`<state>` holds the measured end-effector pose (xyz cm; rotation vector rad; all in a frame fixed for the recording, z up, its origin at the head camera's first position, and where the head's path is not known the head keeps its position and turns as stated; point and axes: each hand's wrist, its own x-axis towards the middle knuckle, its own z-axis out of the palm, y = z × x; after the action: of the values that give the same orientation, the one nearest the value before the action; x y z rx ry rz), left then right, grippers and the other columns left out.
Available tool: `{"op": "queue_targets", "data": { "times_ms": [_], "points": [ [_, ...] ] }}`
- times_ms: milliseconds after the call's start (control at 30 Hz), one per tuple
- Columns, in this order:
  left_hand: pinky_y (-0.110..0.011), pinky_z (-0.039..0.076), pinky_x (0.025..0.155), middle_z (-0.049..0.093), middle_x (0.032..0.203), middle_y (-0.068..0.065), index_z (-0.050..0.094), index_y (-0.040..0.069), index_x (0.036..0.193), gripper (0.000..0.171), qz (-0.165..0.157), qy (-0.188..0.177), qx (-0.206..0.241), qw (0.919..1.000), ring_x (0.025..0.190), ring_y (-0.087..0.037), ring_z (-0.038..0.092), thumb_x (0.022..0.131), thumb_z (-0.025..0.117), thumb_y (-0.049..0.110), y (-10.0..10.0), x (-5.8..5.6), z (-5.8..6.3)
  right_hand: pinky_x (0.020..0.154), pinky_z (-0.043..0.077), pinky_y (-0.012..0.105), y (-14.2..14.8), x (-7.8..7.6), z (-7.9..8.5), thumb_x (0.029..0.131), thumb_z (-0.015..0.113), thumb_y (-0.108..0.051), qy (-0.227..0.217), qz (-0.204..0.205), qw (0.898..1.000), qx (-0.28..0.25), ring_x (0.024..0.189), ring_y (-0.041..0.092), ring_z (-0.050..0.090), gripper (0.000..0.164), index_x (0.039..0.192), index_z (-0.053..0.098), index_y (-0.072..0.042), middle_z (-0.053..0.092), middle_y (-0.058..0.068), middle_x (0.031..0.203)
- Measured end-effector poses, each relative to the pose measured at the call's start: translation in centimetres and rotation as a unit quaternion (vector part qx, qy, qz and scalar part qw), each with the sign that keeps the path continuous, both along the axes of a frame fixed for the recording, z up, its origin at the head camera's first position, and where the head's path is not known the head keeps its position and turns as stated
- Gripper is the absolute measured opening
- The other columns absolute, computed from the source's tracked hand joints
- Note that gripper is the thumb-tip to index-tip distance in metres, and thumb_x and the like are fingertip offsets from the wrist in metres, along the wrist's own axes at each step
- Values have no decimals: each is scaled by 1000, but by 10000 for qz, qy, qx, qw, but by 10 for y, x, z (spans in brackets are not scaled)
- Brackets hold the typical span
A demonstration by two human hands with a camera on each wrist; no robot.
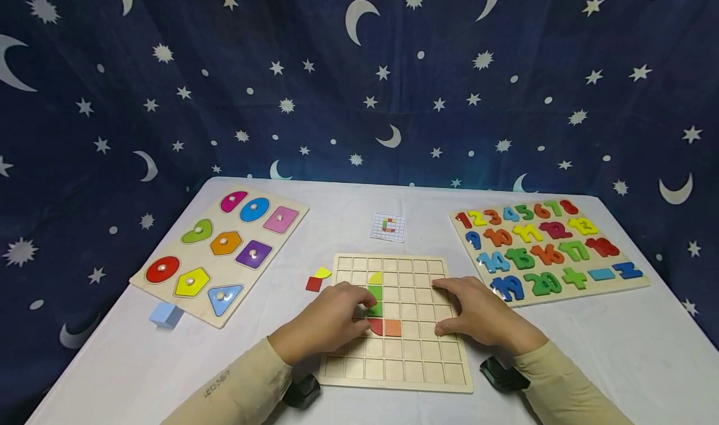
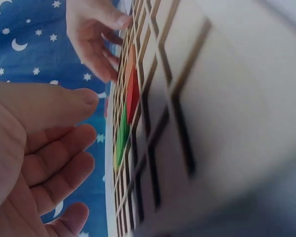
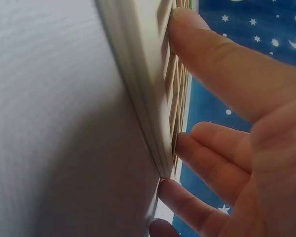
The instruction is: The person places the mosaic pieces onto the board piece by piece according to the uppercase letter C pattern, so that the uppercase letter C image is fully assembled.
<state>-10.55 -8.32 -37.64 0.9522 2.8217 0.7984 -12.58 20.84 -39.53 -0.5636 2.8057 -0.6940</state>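
A wooden grid board (image 1: 427, 371) lies flat on the table. In one column sit a yellow piece (image 1: 376, 279), green pieces (image 1: 375, 293) and a red rounded piece (image 1: 376, 327); beside the red one is an orange square (image 1: 392, 328). My left hand (image 1: 331, 319) hovers over the board's left half, fingertips near the green and red pieces. The left wrist view shows nothing between its thumb and loosely bent fingers (image 2: 64, 148). My right hand (image 1: 483, 309) rests at the board's right side, thumb (image 3: 212, 54) and fingertips touching it. It holds no piece.
Left of the board lie a loose yellow piece (image 1: 322, 273) and a red square (image 1: 314, 284). A pattern card (image 1: 387, 227) is behind it. A shape puzzle (image 1: 264, 228) and blue block (image 1: 166, 315) are at left, a number puzzle (image 1: 567, 281) at right.
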Motion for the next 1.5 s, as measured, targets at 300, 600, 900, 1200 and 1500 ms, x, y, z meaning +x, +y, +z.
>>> {"op": "queue_targets", "data": {
  "times_ms": [300,600,900,1200,1500],
  "points": [
    [-44,48,94,69,106,-3,69,3,109,30,623,-74,149,9979,105,-23,61,81,80,5,-36,4,5,103,39,58,0,1,-1,73,88,-44,0,-18,10000,31,127,39,49,84,140,56,-5,56,17,137],
    [-44,48,97,67,109,-1,68,5,112,36,1085,-329,61,9935,107,-22,59,79,83,9,-62,7,0,104,39,57,-1,0,-1,73,88,-40,-14,-46,10000,8,128,38,49,82,140,56,-5,57,16,137],
    [-45,47,99,68,110,-4,68,1,114,40,1146,-416,-24,9925,109,-26,61,77,83,3,-77,9,-9,104,39,58,-1,-1,1,73,89,-42,-22,8,10000,-9,127,39,49,84,140,56,-4,57,17,137],
    [-46,46,100,67,108,-3,69,4,112,38,1066,-653,-136,9921,108,-27,61,77,84,4,-79,8,-15,104,38,58,-1,1,3,73,88,-43,-78,-61,9999,-19,128,40,48,84,140,56,-4,56,17,138],
    [-44,46,101,67,107,-2,70,8,109,35,1319,-742,-301,9880,109,-26,60,77,85,4,-77,5,-16,104,38,57,-2,1,4,73,88,-43,-108,-81,9999,-3,128,40,48,84,140,56,-4,56,17,138]
  ]
}}
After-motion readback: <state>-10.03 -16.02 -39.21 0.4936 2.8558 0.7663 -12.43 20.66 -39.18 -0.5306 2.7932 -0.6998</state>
